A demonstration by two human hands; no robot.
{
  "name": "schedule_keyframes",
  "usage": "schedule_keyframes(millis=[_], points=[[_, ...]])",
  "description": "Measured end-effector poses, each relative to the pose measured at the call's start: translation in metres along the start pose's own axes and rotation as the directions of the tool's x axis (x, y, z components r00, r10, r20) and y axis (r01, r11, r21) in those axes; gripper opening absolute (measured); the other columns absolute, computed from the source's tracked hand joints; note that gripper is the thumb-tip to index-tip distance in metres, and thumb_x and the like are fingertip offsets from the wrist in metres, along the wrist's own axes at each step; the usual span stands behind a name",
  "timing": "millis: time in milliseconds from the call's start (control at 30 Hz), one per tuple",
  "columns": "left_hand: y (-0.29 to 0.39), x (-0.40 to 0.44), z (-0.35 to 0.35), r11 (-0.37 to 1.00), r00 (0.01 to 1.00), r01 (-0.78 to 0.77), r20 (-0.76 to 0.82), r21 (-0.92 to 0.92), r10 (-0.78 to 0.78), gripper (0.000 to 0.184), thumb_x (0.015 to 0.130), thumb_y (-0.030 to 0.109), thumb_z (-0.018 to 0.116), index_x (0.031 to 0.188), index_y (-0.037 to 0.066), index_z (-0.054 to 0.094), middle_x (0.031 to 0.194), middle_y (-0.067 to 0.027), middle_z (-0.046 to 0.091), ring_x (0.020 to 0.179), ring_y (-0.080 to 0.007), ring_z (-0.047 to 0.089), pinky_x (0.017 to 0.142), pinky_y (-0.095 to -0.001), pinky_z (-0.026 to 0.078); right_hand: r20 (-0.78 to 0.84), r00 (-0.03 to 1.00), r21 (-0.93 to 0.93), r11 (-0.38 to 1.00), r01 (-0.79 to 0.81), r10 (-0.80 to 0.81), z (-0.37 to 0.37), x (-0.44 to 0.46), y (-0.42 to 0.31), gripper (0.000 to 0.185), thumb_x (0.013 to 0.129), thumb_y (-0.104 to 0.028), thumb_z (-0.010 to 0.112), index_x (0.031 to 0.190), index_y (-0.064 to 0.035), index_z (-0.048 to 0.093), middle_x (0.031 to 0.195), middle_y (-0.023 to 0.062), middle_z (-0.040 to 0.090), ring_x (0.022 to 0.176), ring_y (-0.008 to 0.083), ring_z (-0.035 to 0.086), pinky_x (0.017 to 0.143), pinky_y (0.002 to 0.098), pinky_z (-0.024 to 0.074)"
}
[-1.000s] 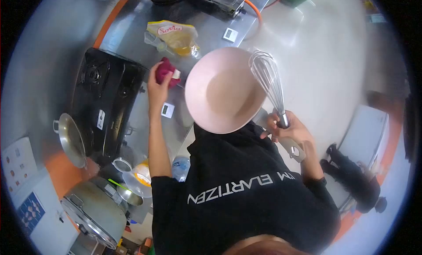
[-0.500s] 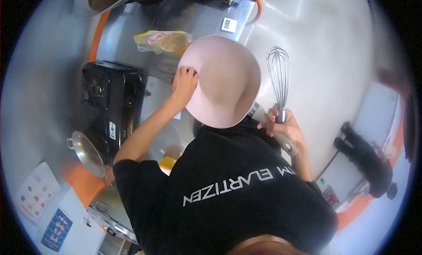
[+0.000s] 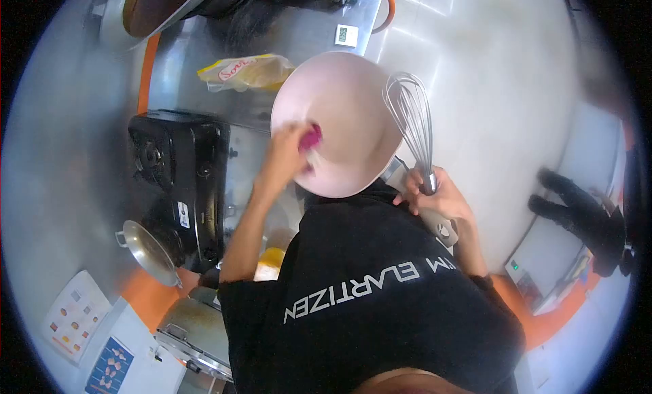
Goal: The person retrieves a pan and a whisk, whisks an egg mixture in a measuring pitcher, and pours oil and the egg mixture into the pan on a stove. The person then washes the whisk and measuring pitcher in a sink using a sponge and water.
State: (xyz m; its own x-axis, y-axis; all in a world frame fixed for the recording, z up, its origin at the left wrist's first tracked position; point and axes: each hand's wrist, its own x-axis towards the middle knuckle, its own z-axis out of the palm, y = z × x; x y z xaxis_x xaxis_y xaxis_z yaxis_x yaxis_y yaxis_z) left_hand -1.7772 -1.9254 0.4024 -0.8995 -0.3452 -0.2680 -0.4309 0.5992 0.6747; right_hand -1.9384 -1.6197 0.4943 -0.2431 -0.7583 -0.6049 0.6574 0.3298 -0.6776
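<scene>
A wide pan (image 3: 360, 116) with a pale pink inside is tilted toward me in front of my chest. My left hand (image 3: 284, 153), blurred, is closed on a small magenta thing (image 3: 311, 137) inside the pan, near its left wall; motion blur hides what kind it is. My right hand (image 3: 441, 196) is wrapped round the handle of a wire whisk (image 3: 413, 116), its wires pointing up and overlapping the pan's right rim. The pan's grey-beige handle (image 3: 440, 228) passes under the same hand, apparently held along with the whisk.
A yellow and clear plastic bag (image 3: 248, 72) and a small white digital timer (image 3: 346, 35) lie on the steel counter. At left stands a black gas stove (image 3: 180, 183), with a metal pan (image 3: 151, 251) below it. A person in black (image 3: 577, 211) is at the far right.
My left hand has moved from the pan's left rim into the pan, showing more of the magenta thing. The whisk has tilted left, over the pan's edge.
</scene>
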Motion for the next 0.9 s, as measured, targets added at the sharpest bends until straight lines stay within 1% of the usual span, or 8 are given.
schedule_keyframes(millis=[100, 200, 300, 367, 433, 633, 800, 900], points=[[-0.012, 0.054, -0.004, 0.888, 0.937, -0.089, -0.264, 0.451, 0.228, 0.029, 0.078, 0.006, 0.065, 0.107, 0.008, 0.067, 0.109, -0.0157, 0.06, 0.101, -0.0369, 0.055, 0.086, -0.0448, 0.048, -0.011, 1.0, -0.063, 0.998, -0.02, 0.019, 0.0, 0.005, 0.004, 0.026, 0.072, 0.011, 0.06, 0.091, -0.0041, 0.049, 0.078, 0.0026, 0.051, 0.088, 0.0284, 0.071, 0.055, 0.0288, 0.0546], [-0.016, 0.058, 0.026, 0.677, 0.993, -0.098, 0.024, 0.729, 0.117, 0.022, 0.081, 0.01, 0.064, 0.102, 0.009, 0.069, 0.109, -0.0143, 0.059, 0.1, -0.0347, 0.055, 0.086, -0.0445, 0.049, 0.005, 1.0, -0.082, 0.996, 0.027, -0.027, 0.001, 0.006, 0.008, 0.027, 0.072, 0.011, 0.062, 0.09, -0.0048, 0.049, 0.078, 0.003, 0.051, 0.086, 0.0283, 0.07, 0.055, 0.0299, 0.0548], [-0.013, 0.03, 0.032, 0.754, 0.976, -0.1, 0.211, 0.65, -0.053, 0.024, 0.079, 0.01, 0.065, 0.102, 0.009, 0.071, 0.11, -0.0139, 0.063, 0.1, -0.033, 0.059, 0.087, -0.0436, 0.05, -0.13, 0.991, 0.059, 0.998, 0.003, 0.005, 0.012, 0.001, 0.003, 0.025, 0.072, 0.01, 0.062, 0.087, -0.005, 0.048, 0.079, 0.0038, 0.052, 0.084, 0.0272, 0.07, 0.056, 0.0309, 0.0553], [-0.006, 0.021, 0.018, 0.971, 0.763, 0.042, 0.62, 0.236, -0.184, 0.028, 0.077, 0.012, 0.07, 0.105, 0.007, 0.071, 0.111, -0.0147, 0.067, 0.1, -0.0287, 0.065, 0.088, -0.0395, 0.051, -0.127, 0.991, 0.032, 0.999, 0.044, -0.04, 0.007, 0.002, 0.014, 0.024, 0.072, 0.01, 0.062, 0.086, -0.0044, 0.048, 0.079, 0.004, 0.052, 0.085, 0.0263, 0.069, 0.057, 0.0305, 0.0553], [-0.011, -0.004, 0.026, 0.962, 0.692, 0.205, 0.722, -0.182, -0.01, 0.041, 0.075, 0.015, 0.075, 0.115, 0.005, 0.067, 0.109, -0.0156, 0.07, 0.098, -0.0239, 0.068, 0.088, -0.0357, 0.052, -0.095, 0.994, -0.016, 0.998, 0.054, -0.055, 0.003, 0.001, 0.017, 0.023, 0.072, 0.009, 0.062, 0.085, -0.0039, 0.049, 0.078, 0.004, 0.053, 0.085, 0.0252, 0.069, 0.059, 0.0304, 0.0554], [-0.013, -0.102, -0.02, 0.758, 0.929, 0.362, 0.142, -0.543, -0.342, 0.05, 0.08, 0.012, 0.077, 0.126, 0.007, 0.059, 0.107, -0.0075, 0.07, 0.101, -0.0176, 0.066, 0.087, -0.0312, 0.052, -0.023, 1.0, -0.285, 0.958, 0.001, -0.008, 0.026, -0.022, -0.014, 0.02, 0.073, 0.008, 0.061, 0.088, -0.0024, 0.053, 0.077, 0.0031, 0.052, 0.088, 0.0235, 0.068, 0.063, 0.0317, 0.0561], [-0.094, -0.193, 0.02, 0.618, 0.615, 0.775, -0.069, -0.132, -0.786, 0.06, 0.08, 0.027, 0.076, 0.133, 0.01, 0.052, 0.135, -0.0227, 0.053, 0.124, -0.0394, 0.052, 0.102, -0.046, 0.043, 0.018, 0.996, -0.421, 0.904, -0.07, 0.085, 0.043, -0.033, -0.045, 0.02, 0.072, 0.008, 0.06, 0.088, -0.0026, 0.053, 0.079, 0.0036, 0.052, 0.089, 0.0244, 0.068, 0.063, 0.0329, 0.0568], [-0.104, -0.219, 0.072, 0.621, 0.438, 0.768, -0.58, -0.155, -0.687, 0.063, 0.081, 0.033, 0.075, 0.133, 0.008, 0.05, 0.135, -0.0254, 0.051, 0.124, -0.0417, 0.05, 0.099, -0.0487, 0.044, 0.047, 0.993, -0.445, 0.892, -0.08, 0.112, 0.066, -0.037, -0.063, 0.022, 0.071, 0.01, 0.06, 0.087, -0.0029, 0.052, 0.079, 0.0038, 0.052, 0.087, 0.0251, 0.068, 0.063, 0.0339, 0.0576]])
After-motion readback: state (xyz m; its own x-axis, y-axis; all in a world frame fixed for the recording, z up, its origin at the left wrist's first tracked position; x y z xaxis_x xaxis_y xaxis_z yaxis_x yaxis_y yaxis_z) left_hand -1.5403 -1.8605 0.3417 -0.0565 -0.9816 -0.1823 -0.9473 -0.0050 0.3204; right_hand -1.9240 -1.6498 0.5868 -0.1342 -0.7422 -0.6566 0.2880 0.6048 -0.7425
